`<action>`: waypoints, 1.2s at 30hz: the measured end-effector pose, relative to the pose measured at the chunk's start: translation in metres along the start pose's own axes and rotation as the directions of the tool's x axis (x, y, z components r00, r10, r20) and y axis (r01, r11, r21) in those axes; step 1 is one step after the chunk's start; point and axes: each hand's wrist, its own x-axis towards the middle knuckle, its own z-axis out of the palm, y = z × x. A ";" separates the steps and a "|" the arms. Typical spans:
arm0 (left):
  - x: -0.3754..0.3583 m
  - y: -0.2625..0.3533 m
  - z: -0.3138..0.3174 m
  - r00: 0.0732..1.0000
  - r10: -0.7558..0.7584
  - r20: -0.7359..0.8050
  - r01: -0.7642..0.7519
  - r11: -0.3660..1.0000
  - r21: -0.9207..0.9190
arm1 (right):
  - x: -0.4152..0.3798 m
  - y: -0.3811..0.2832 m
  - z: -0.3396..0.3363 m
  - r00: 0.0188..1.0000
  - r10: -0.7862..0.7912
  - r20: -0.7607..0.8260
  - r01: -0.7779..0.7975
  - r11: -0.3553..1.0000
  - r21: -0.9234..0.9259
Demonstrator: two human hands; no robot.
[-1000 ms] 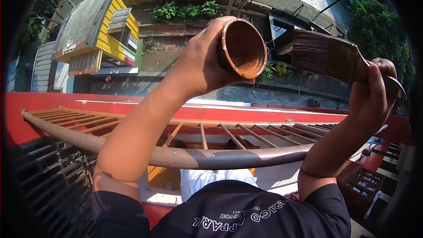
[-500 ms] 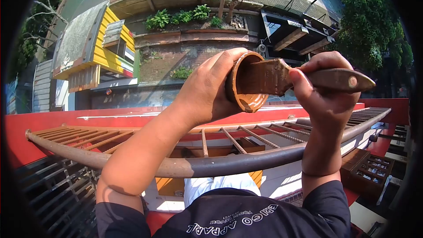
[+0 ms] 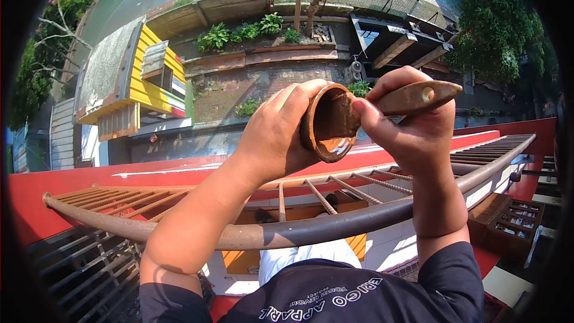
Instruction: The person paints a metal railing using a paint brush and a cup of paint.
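Observation:
My left hand [image 3: 272,128] is wrapped round a small brown paint cup [image 3: 308,125], tilted so its mouth faces right. Wet brown paint [image 3: 336,145] coats the inside and pools at the lower side. In my right hand [image 3: 415,134] is a paintbrush [image 3: 412,99], gripped near the ferrule with the thumb on it. The brush's bristle end sits inside the cup; its tip is hard to make out. Below both hands runs a curved metal railing [image 3: 335,227], part brown and part dark grey, with thin ribbed bars.
A red ledge [image 3: 197,170] lies beyond the railing, high above a paved yard with plants [image 3: 239,33]. At left below stands a yellow hut [image 3: 140,72]. A brown wooden cabinet [image 3: 508,221] is at right, and a metal grille [image 3: 89,257] at lower left.
My right hand has moved left and the brush has gone deeper into the cup. The cup has shifted slightly left and down in view as the camera tilts a little.

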 end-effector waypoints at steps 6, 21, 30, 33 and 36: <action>0.003 -0.004 -0.004 0.994 -0.061 -0.095 0.057 0.998 -0.038 | 0.009 0.008 -0.020 0.995 0.007 -0.102 0.007 0.991 0.135; 0.008 -0.011 -0.014 0.965 -0.130 -0.228 0.125 0.991 -0.038 | 0.026 0.039 -0.053 0.972 0.115 -0.207 -0.020 0.911 0.413; 0.013 -0.008 -0.032 0.941 -0.108 -0.322 0.109 0.994 -0.014 | 0.048 0.076 -0.062 0.948 0.313 -0.053 -0.177 0.659 0.731; 0.014 -0.015 -0.041 0.926 -0.114 -0.361 0.109 0.993 -0.035 | 0.067 0.119 -0.057 0.849 0.511 0.136 -0.416 0.488 0.767; 0.014 -0.029 -0.051 0.906 -0.108 -0.410 0.058 0.990 -0.132 | 0.078 0.172 -0.045 0.787 0.570 0.237 -0.569 0.522 0.635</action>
